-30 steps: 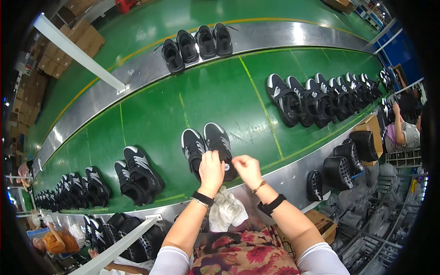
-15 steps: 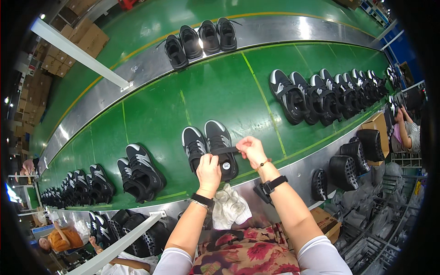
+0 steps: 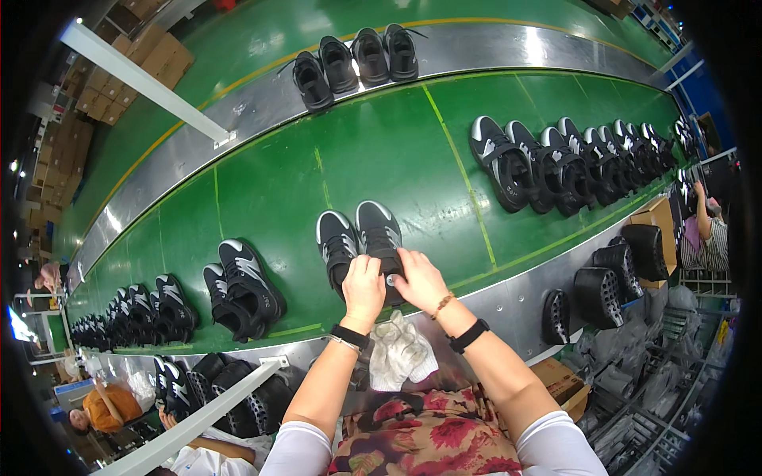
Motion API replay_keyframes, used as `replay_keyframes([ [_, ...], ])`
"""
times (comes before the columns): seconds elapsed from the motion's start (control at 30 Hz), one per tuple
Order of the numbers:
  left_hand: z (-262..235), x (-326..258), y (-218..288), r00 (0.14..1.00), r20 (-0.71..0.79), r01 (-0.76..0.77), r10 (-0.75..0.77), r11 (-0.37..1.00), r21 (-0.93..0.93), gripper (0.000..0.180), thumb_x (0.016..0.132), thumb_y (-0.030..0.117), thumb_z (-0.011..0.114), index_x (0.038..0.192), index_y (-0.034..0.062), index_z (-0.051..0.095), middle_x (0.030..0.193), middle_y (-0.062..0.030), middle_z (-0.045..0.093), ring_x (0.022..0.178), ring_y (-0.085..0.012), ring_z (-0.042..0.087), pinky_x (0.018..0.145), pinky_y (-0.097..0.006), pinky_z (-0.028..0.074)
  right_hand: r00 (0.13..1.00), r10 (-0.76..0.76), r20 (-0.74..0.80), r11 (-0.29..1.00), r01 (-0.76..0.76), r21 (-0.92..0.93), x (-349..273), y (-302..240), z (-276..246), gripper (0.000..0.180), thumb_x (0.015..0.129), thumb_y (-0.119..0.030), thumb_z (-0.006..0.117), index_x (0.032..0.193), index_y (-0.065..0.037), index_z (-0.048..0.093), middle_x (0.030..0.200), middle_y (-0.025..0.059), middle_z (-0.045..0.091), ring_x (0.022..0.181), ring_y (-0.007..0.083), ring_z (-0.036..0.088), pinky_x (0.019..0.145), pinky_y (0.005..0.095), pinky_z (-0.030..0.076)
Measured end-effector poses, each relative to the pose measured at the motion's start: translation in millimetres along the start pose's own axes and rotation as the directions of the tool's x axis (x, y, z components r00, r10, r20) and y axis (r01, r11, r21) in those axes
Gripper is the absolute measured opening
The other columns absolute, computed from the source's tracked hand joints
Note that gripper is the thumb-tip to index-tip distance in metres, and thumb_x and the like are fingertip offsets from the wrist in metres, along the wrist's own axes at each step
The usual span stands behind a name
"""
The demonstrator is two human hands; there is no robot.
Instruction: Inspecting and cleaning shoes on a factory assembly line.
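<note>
Fingers of both hands (image 3: pixel 393 284) clamp the black, white-trimmed shoe (image 3: pixel 379 238); laces uppermost.

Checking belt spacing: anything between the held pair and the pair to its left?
Head view: only bare green belt between the held pair and the left pair.

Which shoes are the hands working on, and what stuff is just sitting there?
Being worked on:
- pair of black and white shoes, heels under the left hand and right hand

Just lying about:
- white cloth at the belt's edge
- next pair of shoes
- row of shoes
- four black shoes
</note>
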State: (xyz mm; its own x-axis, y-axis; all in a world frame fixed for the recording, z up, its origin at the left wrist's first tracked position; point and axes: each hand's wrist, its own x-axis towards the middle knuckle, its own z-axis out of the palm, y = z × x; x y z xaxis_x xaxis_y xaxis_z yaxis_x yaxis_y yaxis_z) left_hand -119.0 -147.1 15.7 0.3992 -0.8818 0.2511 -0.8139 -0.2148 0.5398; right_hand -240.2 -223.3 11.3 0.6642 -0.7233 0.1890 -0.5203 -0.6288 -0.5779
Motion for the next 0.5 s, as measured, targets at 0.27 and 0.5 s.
replay_keyframes([
  [0.27,7.9,-1.9,-2.6,0.993,-0.063,-0.098,0.098,0.995,0.003,0.011,0.069,0.005,0.058,0.078,0.0070,0.052,0.079,-0.0092,0.050,0.079,-0.0280,0.055,0.062,-0.039,0.050,0.994,0.051,0.095,0.917,-0.009,-0.399,7.9,-3.2,39.2,0.009,0.078,-0.007,0.054,0.084,-0.002,0.050,0.074,0.0129,0.060,0.070,0.0269,0.064,0.059,0.0344,0.054],
  [0.5,3.3,4.6,-6.1,0.995,0.029,-0.097,0.098,0.994,-0.043,0.010,0.072,0.002,0.057,0.079,0.0050,0.050,0.081,-0.0109,0.049,0.079,-0.0308,0.055,0.065,-0.041,0.049,0.993,0.040,0.106,0.923,0.004,-0.385,25.5,7.0,41.1,0.013,0.074,-0.005,0.058,0.083,-0.003,0.048,0.072,0.0135,0.061,0.067,0.0288,0.065,0.058,0.0376,0.054],
])
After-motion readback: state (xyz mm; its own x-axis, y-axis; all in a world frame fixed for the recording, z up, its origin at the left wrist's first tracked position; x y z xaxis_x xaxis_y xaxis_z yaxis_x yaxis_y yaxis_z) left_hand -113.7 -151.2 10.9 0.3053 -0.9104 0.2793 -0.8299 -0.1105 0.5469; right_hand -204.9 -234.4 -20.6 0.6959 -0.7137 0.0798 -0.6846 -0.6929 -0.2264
